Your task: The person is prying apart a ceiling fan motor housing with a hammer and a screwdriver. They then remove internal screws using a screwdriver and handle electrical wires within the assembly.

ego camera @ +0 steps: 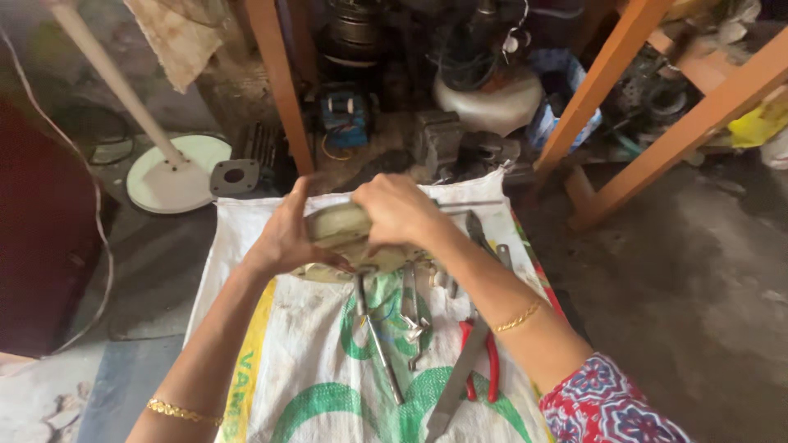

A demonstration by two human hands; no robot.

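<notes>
I see both hands on a round, dished, cream-coloured metal housing (345, 234), prob. a small motor or fan cover, held just above a white woven sack (328, 377) spread on the floor. Left hand (287, 238) cups the left rim, thumb up and fingers curled under the edge. Right hand (398, 209) sits on top, palm down, fingers pressed together and wrapped over the crown, clamped on the housing. The underside and what hangs from it are partly hidden; something metal pokes out below, can't tell what.

Handling, my read: stiff, rigid shell, smooth painted surface w/ grime, so likely a bit slick. Looks moderately heavy for its size if the motor is still inside; can't confirm. Not fragile, but the rim may be thin and sharp-ish. Best hold seems the rim on opposite sides, as now, rather than the domed top where a palm could slide.

Around it on the sack: a screwdriver-like long tool (379, 344), grey pliers (413, 316), red-handled pliers (484, 361) w/ a flat metal blade (455, 385) lying across them, all near and just below the hands. Beyond the sack: a white round fan base (176, 172) w/ its pole, orange wooden frame legs (283, 82), cluttered motor parts behind.
</notes>
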